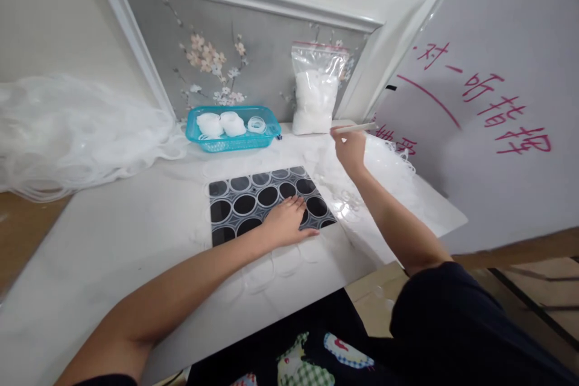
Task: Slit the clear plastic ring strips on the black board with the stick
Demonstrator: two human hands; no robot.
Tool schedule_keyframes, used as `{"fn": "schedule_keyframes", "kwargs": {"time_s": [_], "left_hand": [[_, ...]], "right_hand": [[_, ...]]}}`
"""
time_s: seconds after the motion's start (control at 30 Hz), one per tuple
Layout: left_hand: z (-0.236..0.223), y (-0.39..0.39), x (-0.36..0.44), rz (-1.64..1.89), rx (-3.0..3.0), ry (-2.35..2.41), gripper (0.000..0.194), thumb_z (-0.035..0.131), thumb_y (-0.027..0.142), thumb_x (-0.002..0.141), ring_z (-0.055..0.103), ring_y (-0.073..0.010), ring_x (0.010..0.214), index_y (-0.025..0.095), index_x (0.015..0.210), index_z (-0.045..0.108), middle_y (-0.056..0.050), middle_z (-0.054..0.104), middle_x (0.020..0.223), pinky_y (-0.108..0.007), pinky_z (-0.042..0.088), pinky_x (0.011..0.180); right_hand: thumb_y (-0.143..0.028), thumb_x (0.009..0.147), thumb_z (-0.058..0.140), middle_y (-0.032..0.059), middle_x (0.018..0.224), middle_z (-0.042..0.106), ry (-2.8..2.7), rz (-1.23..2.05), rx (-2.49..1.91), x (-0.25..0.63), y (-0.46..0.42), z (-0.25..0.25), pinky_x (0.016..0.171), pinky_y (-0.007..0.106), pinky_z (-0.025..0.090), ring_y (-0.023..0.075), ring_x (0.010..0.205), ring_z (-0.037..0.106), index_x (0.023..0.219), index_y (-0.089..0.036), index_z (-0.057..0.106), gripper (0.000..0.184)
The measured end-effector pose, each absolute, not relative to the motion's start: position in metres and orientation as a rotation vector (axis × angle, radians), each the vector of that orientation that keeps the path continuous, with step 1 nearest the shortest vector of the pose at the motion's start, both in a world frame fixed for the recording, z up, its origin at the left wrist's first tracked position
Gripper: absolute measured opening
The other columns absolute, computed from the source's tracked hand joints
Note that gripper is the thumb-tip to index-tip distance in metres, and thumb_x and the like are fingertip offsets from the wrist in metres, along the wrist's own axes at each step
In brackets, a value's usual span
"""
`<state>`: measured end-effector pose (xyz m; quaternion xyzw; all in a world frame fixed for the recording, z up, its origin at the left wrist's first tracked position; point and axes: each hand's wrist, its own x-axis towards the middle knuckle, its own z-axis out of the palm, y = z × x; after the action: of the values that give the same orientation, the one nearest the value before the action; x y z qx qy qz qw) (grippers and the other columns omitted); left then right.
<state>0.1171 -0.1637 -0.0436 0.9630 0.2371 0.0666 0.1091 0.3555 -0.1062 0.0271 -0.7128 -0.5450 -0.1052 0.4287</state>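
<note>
My left hand [286,220] lies flat, fingers spread, on a dark patterned sheet [266,212] with rows of black ovals ringed in white. My right hand [350,149] is raised to the right of the sheet, closed round a thin white stick [355,128] that points right; its exact kind I cannot make out. Below and around that hand, a heap of thin clear-white rings [384,169] spreads over the table's right side. Several faint clear rings [260,274] lie on the table just in front of the sheet.
A blue plastic basket [235,143] with white ring bundles stands behind the sheet. Beside it a zip bag [315,96] of white material leans against a framed flower picture [262,24]. A big white ring pile [81,132] sits at left; a whiteboard [497,193] with red writing borders the right.
</note>
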Motion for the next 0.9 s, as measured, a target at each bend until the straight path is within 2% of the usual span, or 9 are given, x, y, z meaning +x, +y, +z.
{"fn": "schedule_keyframes", "kwargs": {"time_s": [0.1,0.2,0.3,0.4,0.57,0.67,0.73,0.9], "left_hand": [[-0.045,-0.169,0.117,0.204,2.878,0.712,0.075,0.051,0.061,0.088,0.041,-0.0322,0.137,0.003,0.136,0.049,-0.024,0.045,0.144,-0.045,0.032,0.113],[-0.042,-0.184,0.117,0.201,2.924,0.828,0.079,0.053,0.06,0.088,0.04,-0.0373,0.136,-0.002,0.136,0.047,-0.027,0.044,0.144,-0.046,0.034,0.112],[-0.037,-0.199,0.117,0.192,2.955,0.995,0.08,0.053,0.06,0.088,0.046,-0.0426,0.13,-0.006,0.134,0.049,-0.031,0.05,0.137,-0.049,0.04,0.105],[-0.035,-0.206,0.116,0.123,2.979,1.108,0.078,0.051,0.063,0.087,0.053,-0.0418,0.123,-0.003,0.129,0.055,-0.03,0.058,0.128,-0.048,0.044,0.101],[-0.036,-0.205,0.115,0.125,2.953,1.087,0.081,0.051,0.06,0.088,0.053,-0.0446,0.121,-0.012,0.124,0.054,-0.036,0.057,0.125,-0.047,0.042,0.103],[-0.039,-0.205,0.115,0.184,2.951,1.06,0.073,0.052,0.061,0.087,0.055,-0.0444,0.119,-0.001,0.127,0.057,-0.028,0.062,0.123,-0.051,0.043,0.101],[-0.039,-0.206,0.115,0.186,2.967,1.065,0.069,0.052,0.059,0.088,0.055,-0.0439,0.119,0.003,0.128,0.058,-0.026,0.063,0.123,-0.052,0.042,0.101],[-0.036,-0.207,0.116,0.141,2.976,1.099,0.074,0.05,0.058,0.09,0.056,-0.0435,0.117,-0.007,0.124,0.057,-0.032,0.06,0.123,-0.048,0.045,0.097]], "right_hand": [[-0.025,0.088,0.054,0.0081,0.099,0.075,-1.562,-0.041,-1.57,0.325,-0.128,0.012,0.094,0.039,0.048,0.0255,0.1,0.065,0.082,-0.019,0.075,0.023],[-0.028,0.087,0.056,0.0055,0.092,0.076,-1.658,0.206,-1.476,0.29,-0.156,-0.02,0.096,0.04,0.048,0.0254,0.105,0.064,0.083,-0.022,0.075,0.021],[-0.034,0.087,0.058,0.004,0.091,0.076,-1.702,0.471,-1.402,0.272,-0.171,-0.041,0.097,0.04,0.049,0.0246,0.102,0.066,0.082,-0.024,0.075,0.021],[-0.039,0.085,0.06,0.0052,0.092,0.076,-1.693,0.647,-1.346,0.269,-0.174,-0.047,0.093,0.039,0.052,0.0241,0.095,0.068,0.083,-0.022,0.076,0.023],[-0.037,0.083,0.061,0.0052,0.09,0.076,-1.67,0.678,-1.357,0.274,-0.175,-0.046,0.094,0.039,0.05,0.0247,0.096,0.068,0.08,-0.022,0.076,0.021],[-0.034,0.082,0.062,0.0048,0.091,0.076,-1.684,0.677,-1.388,0.274,-0.175,-0.048,0.097,0.04,0.049,0.0252,0.101,0.066,0.08,-0.023,0.076,0.018],[-0.032,0.082,0.063,0.0041,0.092,0.076,-1.695,0.672,-1.413,0.274,-0.174,-0.049,0.098,0.04,0.048,0.0251,0.103,0.065,0.081,-0.023,0.076,0.016],[-0.029,0.086,0.061,0.0039,0.094,0.076,-1.779,0.586,-1.441,0.275,-0.177,-0.05,0.098,0.04,0.049,0.025,0.105,0.064,0.086,-0.023,0.076,0.016]]}}
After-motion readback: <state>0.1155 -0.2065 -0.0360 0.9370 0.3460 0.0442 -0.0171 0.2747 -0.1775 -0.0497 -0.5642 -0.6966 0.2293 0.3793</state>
